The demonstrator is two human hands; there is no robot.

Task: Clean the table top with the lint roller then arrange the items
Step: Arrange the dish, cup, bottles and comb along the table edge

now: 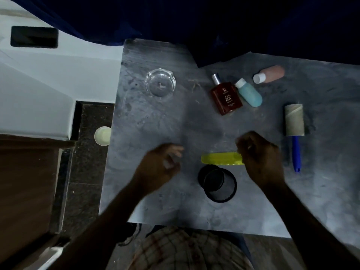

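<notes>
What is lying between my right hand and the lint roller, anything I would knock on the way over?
Nothing visible. The right hand is over the end of the yellow comb, and the lint roller lies to its right on bare table. The bottles sit farther back, the black mesh cup nearer you.

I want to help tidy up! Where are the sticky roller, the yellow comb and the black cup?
lint roller (294, 119): head view, on its paper roll.
yellow comb (220, 158): head view, on its flat middle.
black mesh cup (224, 195): head view, on its rim.
</notes>
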